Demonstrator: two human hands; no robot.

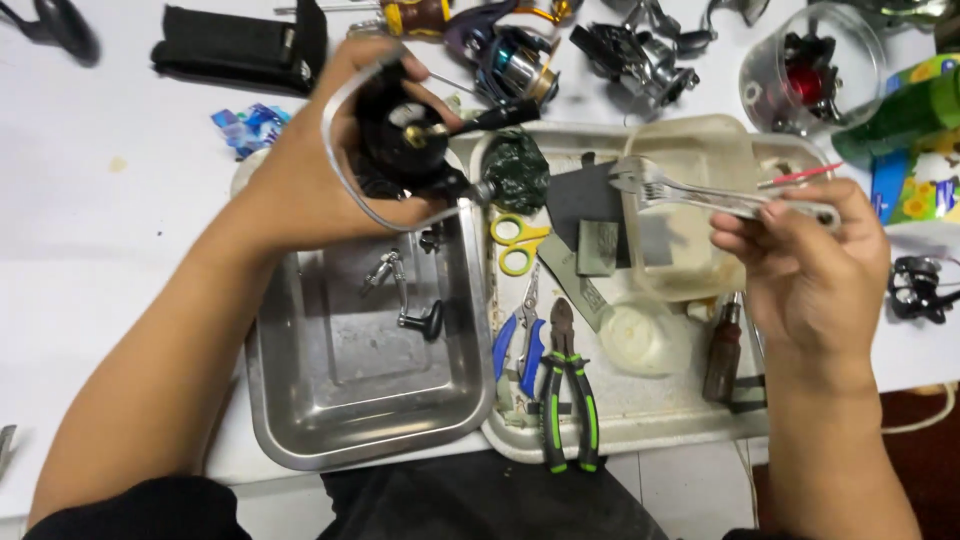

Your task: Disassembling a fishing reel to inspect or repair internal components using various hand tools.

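Steel dominates the middle of the table: a deep stainless pan (300, 400) sits at six o'clock of the left hand (300, 180), which is lifted over the pan's far rim, probably so that anything dropping off falls into the pan and not onto the white table (100, 230). That hand is wrapped around a black fishing reel (405, 140), fingers curled closed behind its body and thumb across the top, with the wire bail (340, 170) looping round the knuckles and a brass-coloured nut facing three o'clock, toward the tool. The right hand (815, 270) grips the handle end of an adjustable wrench (700, 195), fingers pinched shut on it, the wrench head pointing at nine o'clock toward the reel but well apart from it. A detached crank handle (410, 300) lies loose in the pan. Just beside the pan, at its three o'clock, a shallow white tray (640, 420) keeps the tools together: yellow scissors (517, 243), blue-handled pliers (520, 345), green-and-black cutters (567, 395), a brown-handled screwdriver (723, 350) and a cloudy plastic tub (690, 200) (its contents are too murky to tell). At twelve o'clock, beyond the tray, more reels (515, 55) wait in a row, near a clear cup (800, 70) with small parts.
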